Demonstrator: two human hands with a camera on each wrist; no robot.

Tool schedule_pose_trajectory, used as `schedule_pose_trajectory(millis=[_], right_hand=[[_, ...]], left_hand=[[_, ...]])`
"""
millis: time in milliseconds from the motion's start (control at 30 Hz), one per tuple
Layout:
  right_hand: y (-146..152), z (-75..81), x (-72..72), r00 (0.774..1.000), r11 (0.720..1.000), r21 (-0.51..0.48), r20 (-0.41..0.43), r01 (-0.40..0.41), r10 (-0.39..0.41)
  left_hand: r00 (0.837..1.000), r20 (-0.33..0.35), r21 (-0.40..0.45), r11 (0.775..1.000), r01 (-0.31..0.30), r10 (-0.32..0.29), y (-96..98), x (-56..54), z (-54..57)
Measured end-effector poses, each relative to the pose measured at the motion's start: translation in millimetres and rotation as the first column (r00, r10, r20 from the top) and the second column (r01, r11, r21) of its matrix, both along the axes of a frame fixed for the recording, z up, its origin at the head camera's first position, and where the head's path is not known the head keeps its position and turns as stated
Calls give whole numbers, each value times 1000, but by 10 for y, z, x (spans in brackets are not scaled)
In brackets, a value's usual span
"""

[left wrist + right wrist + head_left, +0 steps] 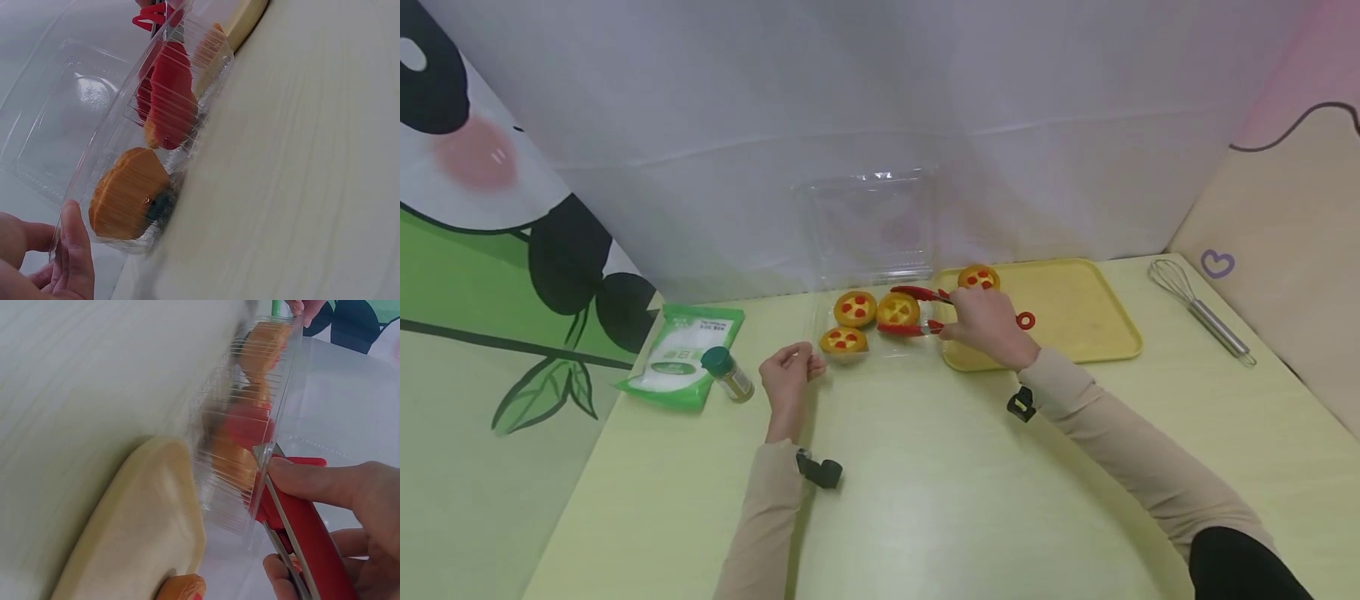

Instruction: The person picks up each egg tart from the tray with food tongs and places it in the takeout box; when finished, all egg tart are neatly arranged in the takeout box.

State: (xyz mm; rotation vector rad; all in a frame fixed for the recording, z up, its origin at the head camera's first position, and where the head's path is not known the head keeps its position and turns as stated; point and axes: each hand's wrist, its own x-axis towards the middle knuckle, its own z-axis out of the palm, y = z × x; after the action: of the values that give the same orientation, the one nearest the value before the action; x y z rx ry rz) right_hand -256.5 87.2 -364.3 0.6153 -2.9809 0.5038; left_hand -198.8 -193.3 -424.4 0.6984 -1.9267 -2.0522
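My right hand (988,327) grips red-handled tongs (312,540) with red tips. The tips lie on either side of a small round tart (898,309) with a yellow top, inside a clear plastic clamshell box (112,106). Two more tarts, dotted red on top, sit in the box: one at the back left (854,308) and one at the front left (842,340). With thumb and fingers, my left hand (787,379) pinches the box's rim at its left front corner. The box's lid (872,229) stands raised at the back.
A yellow tray (1075,312) lies right of the box, with another red-dotted tart (978,277) at its back left. Further right is a whisk (1206,312). To the left are a green-and-white bag (681,358) and a green-capped shaker jar (728,375). A white curtain hangs behind the table.
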Motion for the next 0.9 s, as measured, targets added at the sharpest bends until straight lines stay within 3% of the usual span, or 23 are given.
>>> schedule_pose_trajectory(millis=[267,500,733,900], right_hand=[[-42,72,16,999,999,47,-40,23,-21],[-60,80,41,996,999,20,-78,41,-39],[43,80,58,998,995,-82,47,55,-52],[234,84,45,985,977,-190,158,98,-68]], left_hand=[[1000,-9,17,1000,2,-2,-1,-23,-33],[1000,-30,21,1000,-1,1,-13,-8,-62],[999,-39,32,999,-2,3,-12,10,-59],[999,-43,16,1000,2,-2,-15,-4,-47]])
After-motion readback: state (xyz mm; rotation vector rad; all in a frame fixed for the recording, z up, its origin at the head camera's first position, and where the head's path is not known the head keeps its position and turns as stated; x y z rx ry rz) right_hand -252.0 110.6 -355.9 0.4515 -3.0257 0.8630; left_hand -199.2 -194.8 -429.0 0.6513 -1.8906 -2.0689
